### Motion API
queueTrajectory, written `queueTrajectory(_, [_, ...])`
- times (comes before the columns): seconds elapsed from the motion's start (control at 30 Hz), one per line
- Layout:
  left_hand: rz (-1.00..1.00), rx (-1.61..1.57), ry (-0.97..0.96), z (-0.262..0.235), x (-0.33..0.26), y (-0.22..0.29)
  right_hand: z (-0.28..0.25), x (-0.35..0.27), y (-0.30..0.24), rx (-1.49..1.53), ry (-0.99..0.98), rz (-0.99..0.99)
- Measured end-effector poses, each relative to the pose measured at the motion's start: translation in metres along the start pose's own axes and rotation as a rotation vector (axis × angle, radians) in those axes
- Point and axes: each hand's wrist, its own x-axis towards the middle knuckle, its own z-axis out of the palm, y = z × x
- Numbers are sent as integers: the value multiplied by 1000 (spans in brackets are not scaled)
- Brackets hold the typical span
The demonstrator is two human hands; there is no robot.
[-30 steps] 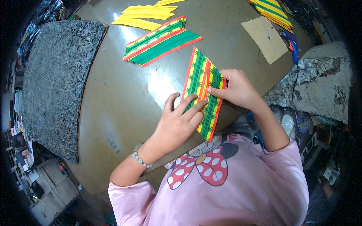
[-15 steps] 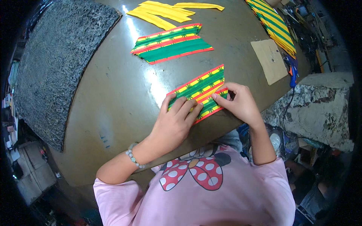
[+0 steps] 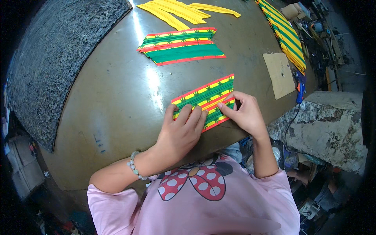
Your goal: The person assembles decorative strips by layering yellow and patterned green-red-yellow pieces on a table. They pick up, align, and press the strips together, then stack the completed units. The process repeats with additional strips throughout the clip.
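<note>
A slanted piece of striped fabric point(image 3: 205, 93), green, yellow and red with dark leaf prints, lies near the table's front edge. My left hand point(image 3: 178, 135) presses on its left part, fingers bent and spread apart. At the right end, my right hand point(image 3: 247, 114) pinches the nearer fabric strip between thumb and index finger. A narrow yellow and orange band runs between the two green parts. Part of the fabric is hidden beneath my left fingers. Farther back rests a second striped fabric piece point(image 3: 184, 53), partly plain green, touching neither hand.
Yellow fabric strips point(image 3: 178, 13) lie at the far side of the brown table point(image 3: 113, 102). A dark rough-textured slab point(image 3: 58, 58) covers the left. To the right are a cardboard piece point(image 3: 279, 76), a stack of yellow-green striped fabric point(image 3: 282, 33) and a blue glue gun point(image 3: 300, 88) with its cord.
The view has shifted a little, so most things sit slightly elsewhere in the picture. Both hands keep nearly the same hold on the fabric.
</note>
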Motion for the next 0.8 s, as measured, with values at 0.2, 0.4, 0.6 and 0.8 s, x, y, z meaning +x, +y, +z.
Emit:
queueTrajectory(0.2, [13,31,10,5,0,1,-8,-2,2,-18,39,6])
queueTrajectory(0.4, [40,32,45,8,-1,-2,-7,0,11,32,45,0])
queueTrajectory(0.6, [46,27,64,7,-1,-3,-3,-2,11,-6,67,9])
queueTrajectory(0.8, [59,25,59,6,-1,-4,-7,-2,2,-128,42,-62])
